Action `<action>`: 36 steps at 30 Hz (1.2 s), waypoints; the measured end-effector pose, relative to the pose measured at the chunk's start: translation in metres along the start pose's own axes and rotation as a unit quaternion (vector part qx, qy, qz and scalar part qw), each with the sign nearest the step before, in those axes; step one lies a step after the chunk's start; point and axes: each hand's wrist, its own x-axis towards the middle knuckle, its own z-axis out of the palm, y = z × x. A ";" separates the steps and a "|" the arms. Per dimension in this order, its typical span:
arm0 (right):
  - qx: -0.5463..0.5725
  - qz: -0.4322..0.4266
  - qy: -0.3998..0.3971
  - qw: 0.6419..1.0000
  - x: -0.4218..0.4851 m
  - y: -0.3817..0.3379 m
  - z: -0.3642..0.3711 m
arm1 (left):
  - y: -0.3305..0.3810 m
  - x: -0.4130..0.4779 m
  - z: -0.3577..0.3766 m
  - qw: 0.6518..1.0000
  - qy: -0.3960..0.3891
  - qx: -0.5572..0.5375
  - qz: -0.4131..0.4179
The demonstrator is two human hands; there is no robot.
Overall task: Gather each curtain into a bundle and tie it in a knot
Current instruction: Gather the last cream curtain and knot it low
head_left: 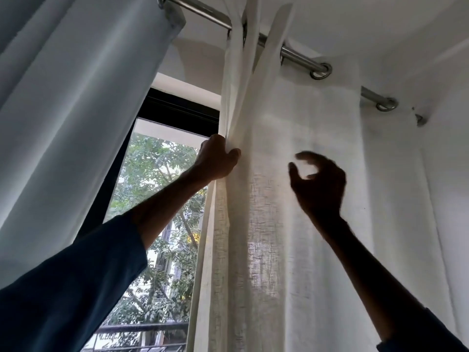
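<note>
Head view, rod: we see a round brushed-steel curtain rod (299,55) slanting down to the right under a white ceiling.
Cream curtain: the cream curtain (291,237) hangs from the rod on a metal eyelet (321,71). Its cloth is coarse and open-woven, with daylight glowing through. Below the rod's middle its left edge is drawn into narrow upright pleats, and further right it lies flat.
Left hand: our left hand (219,158) is below the rod's middle. Its fingers are clenched round the pleated edge, with the thumb on the front.
Right hand: our right hand (317,181) is below the rod, before the flat cloth, and blurred. Its fingers are half-curled in a loose hook with the thumb apart, grasping nothing. We cannot tell whether it touches the weave.
Pale curtain: the pale curtain (63,110) is smooth and bluish-white, falling in broad soft folds from the rod's left end.
Window frame: a black window frame (177,107) sits below the rod between both curtains, with leafy trees (157,161) behind the glass.
Sleeve: a dark blue sleeve (63,288) covers our left forearm, far below the rod.
</note>
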 end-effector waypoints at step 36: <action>0.012 -0.002 -0.078 0.997 -0.020 -0.081 0.055 | -0.014 -0.004 -0.002 0.994 0.051 0.049 0.084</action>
